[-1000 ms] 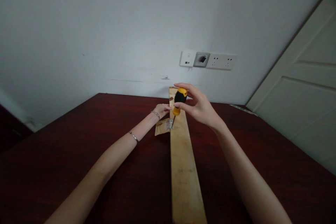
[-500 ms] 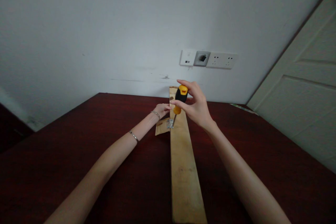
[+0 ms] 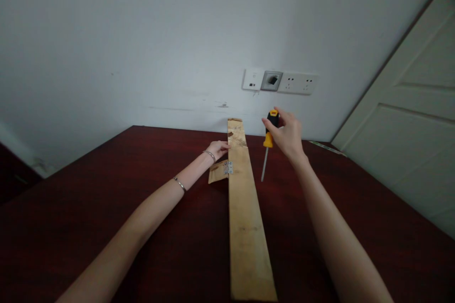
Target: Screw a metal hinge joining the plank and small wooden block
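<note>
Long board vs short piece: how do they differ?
Size: the long board is much longer than the short piece.
Pose: the long board points toward the wall; the short piece juts out to its left.
Shared: both are pale wood, and the hinge spans both.

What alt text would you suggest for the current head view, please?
The right hand holds a yellow-and-black screwdriver beside a wooden plank on a red table. The left hand touches the plank's left edge, near a hinge bridging plank and small board.
</note>
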The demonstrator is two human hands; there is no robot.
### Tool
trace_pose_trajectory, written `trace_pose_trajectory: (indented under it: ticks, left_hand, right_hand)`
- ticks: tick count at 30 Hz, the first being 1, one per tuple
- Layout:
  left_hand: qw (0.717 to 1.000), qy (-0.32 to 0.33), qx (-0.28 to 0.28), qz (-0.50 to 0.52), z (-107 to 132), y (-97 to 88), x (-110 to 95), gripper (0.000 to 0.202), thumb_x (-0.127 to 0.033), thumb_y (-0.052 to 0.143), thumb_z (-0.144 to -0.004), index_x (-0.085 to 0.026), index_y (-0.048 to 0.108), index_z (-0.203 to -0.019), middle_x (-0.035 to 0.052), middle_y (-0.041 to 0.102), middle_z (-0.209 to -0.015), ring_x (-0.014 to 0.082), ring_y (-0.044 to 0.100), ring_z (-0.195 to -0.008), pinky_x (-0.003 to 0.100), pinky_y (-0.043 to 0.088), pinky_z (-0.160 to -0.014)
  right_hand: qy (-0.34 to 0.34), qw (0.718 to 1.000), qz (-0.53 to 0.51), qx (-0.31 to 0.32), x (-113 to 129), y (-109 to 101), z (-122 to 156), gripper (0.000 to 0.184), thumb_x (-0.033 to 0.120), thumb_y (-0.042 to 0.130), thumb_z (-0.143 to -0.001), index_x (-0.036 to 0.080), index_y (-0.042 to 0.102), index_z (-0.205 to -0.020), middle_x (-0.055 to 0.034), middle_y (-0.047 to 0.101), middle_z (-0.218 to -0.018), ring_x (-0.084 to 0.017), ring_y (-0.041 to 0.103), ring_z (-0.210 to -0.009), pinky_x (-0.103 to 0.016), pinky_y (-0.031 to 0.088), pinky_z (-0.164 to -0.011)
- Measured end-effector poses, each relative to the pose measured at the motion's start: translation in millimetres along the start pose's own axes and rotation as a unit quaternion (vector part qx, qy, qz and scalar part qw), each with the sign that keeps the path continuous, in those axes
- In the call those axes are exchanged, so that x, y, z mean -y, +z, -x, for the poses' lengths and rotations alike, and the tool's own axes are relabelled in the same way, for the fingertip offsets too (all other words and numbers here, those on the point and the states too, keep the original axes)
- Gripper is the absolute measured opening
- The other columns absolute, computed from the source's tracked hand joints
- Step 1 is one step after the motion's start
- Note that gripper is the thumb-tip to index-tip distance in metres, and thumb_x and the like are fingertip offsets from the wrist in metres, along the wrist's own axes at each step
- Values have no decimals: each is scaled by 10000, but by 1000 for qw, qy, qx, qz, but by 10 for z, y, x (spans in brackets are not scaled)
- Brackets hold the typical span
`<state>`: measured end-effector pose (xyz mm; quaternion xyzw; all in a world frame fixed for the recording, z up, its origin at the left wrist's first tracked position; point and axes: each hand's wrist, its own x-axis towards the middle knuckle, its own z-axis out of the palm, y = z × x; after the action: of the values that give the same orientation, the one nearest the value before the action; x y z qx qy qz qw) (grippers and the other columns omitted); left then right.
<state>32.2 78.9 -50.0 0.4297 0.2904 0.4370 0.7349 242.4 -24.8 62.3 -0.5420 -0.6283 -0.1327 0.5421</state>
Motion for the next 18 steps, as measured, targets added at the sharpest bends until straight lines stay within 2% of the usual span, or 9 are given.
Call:
trace_pose_trajectory:
  ticks: [2,4,5,8,13,18]
  left_hand:
    - [1000,-15,4,-1,1,-5,-5,217,45,645,-525,-83,640,-700,106,664,-745,237,619,-798,384,470,-821]
    - [1000,-20,6,0,2,-5,-11,218,40,646,-521,-82,643,-701,105,666,-746,230,620,-790,376,467,-823]
    - [1000,-20,6,0,3,-6,-13,221,38,647,-521,-83,644,-705,103,669,-746,228,620,-786,374,466,-823]
    - [1000,-18,7,1,5,-11,-11,221,33,646,-516,-90,642,-700,97,675,-742,224,621,-779,373,467,-817]
    - [1000,-14,5,-3,-4,-29,11,186,25,637,-501,-91,629,-647,108,682,-749,236,627,-795,378,471,-817]
    - [1000,1,6,-5,-18,-35,26,195,33,656,-490,-73,637,-654,124,681,-751,260,635,-832,394,460,-842]
  right_hand:
    - [51,990,82,103,-260,73,32,535,470,593,-771,97,619,-1152,-128,636,-887,-217,586,-760,-365,458,-763]
    - [74,958,145,235,-469,155,114,460,450,533,-818,103,640,-1099,-130,661,-898,-226,603,-821,-324,446,-767]
    - [77,948,152,269,-551,198,166,402,435,534,-820,111,672,-1013,-123,673,-862,-224,612,-805,-306,446,-742]
    - [85,930,170,316,-717,328,323,326,380,596,-785,103,692,-926,-140,689,-857,-241,627,-833,-297,442,-749]
    - [106,908,204,352,-868,495,488,407,366,605,-782,61,663,-1046,-210,670,-996,-282,625,-948,-316,448,-791]
    - [133,892,226,368,-966,598,579,462,385,595,-792,72,633,-1129,-200,655,-1073,-267,616,-1016,-296,451,-826]
